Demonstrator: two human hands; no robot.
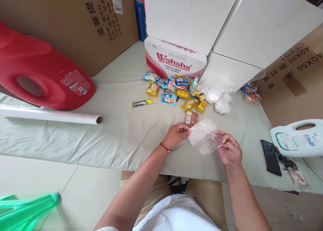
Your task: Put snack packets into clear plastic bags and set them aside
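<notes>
My left hand (177, 134) and my right hand (229, 150) both pinch a crumpled clear plastic bag (203, 134) held between them above the cloth-covered surface (121, 133). The left hand grips its left edge, the right hand its lower right edge. Just beyond the bag lies a brown snack packet (191, 117). Farther back is a pile of several small snack packets (176, 89) in yellow, blue and orange wrappers. A single long snack bar (142, 103) lies to the pile's left. A heap of clear plastic bags (217, 93) sits to its right.
A Wahaha carton (174, 58) and white boxes (262, 26) stand behind the snacks. At left lie a red jug (37, 69) and a white roll (50, 115). At right are a black phone (271, 157), keys (284, 159), a white detergent jug (297, 138) and cardboard (295, 73).
</notes>
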